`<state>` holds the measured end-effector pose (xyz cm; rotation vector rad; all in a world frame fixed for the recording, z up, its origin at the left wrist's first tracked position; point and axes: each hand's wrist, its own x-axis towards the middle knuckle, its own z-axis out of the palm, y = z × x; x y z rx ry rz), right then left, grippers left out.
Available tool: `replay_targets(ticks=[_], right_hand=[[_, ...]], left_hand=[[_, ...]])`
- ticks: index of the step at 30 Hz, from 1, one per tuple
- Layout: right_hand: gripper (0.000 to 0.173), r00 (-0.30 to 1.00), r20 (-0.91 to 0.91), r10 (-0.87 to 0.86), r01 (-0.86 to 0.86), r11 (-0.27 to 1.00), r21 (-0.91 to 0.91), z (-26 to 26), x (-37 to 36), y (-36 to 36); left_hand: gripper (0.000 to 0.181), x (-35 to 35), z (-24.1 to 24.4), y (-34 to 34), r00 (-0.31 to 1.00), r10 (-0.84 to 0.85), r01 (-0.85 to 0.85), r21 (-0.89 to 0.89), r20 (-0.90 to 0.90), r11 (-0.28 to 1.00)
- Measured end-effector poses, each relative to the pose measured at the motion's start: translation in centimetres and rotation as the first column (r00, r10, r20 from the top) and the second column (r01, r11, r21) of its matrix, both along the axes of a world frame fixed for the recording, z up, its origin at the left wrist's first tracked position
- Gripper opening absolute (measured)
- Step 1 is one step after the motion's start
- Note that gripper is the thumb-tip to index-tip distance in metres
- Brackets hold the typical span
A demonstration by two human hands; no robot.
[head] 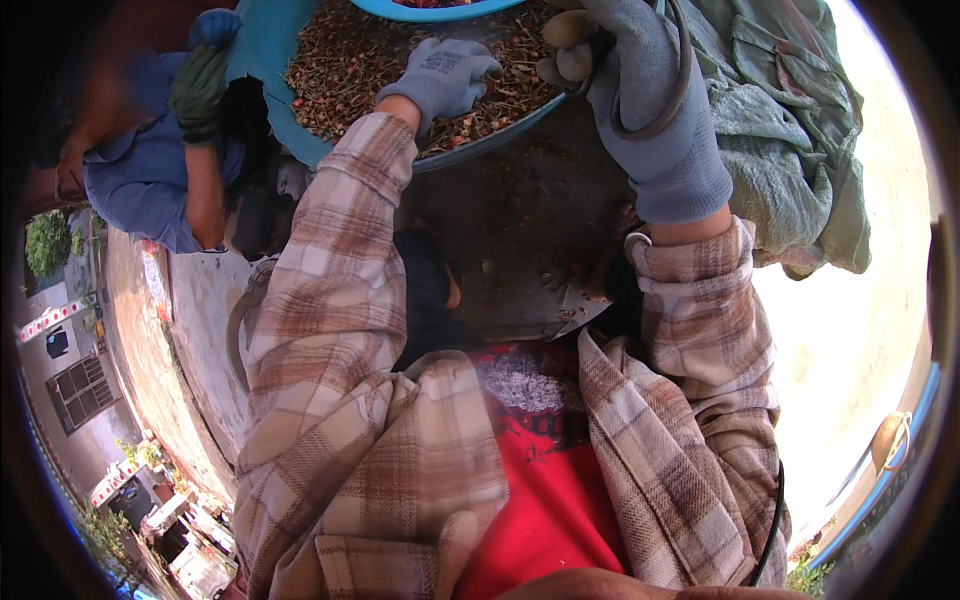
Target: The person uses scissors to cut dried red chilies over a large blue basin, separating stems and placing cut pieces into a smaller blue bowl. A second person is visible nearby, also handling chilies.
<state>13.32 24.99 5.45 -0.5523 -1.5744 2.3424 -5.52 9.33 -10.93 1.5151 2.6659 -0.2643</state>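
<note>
My left hand (442,79), in a grey work glove, rests palm down on a heap of dry stems and red bits (337,82), which look like chilli pepper stems. Its fingers are apart and I see nothing held in them. The heap fills a wide blue basin (259,45). At the basin's right rim is my right hand (637,90), gloved in grey with soiled fingertips. It grips a tool with a dark looped handle (684,82), seemingly scissors; the blades are out of sight.
A smaller blue bowl (442,10) with red pieces sits over the heap at the top edge. Green woven sacking (780,150) lies at right. Another person (150,165) sits close at left, wearing a dark green glove (199,94). Scraps litter the ground (517,225) below the basin.
</note>
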Motion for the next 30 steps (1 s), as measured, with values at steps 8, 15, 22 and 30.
replay_targets(ticks=[8, 15, 22, 30], right_hand=[[0.036, 0.997, -0.068, 0.028, -0.026, 0.999, 0.040, -0.7, 0.2, 0.1], [0.034, 0.992, -0.124, -0.024, 0.013, 0.997, -0.082, -1.4, -0.1, 0.3], [0.033, 0.994, -0.105, -0.026, 0.022, 0.999, -0.038, -1.2, -0.3, 0.3], [0.033, 0.993, -0.116, 0.006, -0.002, 0.999, 0.032, -2.0, -0.3, 0.3]], left_hand=[[0.033, -0.1, -0.3, -0.2, 0.994, 0.067, -0.073, 0.064, 0.090, 0.995], [0.031, -1.9, 1.0, -2.8, 0.639, 0.032, -0.478, 0.364, 0.769, 0.800], [0.029, -1.4, 4.1, -5.6, 0.411, -0.228, -0.676, 0.463, 0.883, 0.574], [0.029, -5.5, 4.5, -4.0, 0.376, -0.353, -0.851, 0.470, 0.857, 0.236]])
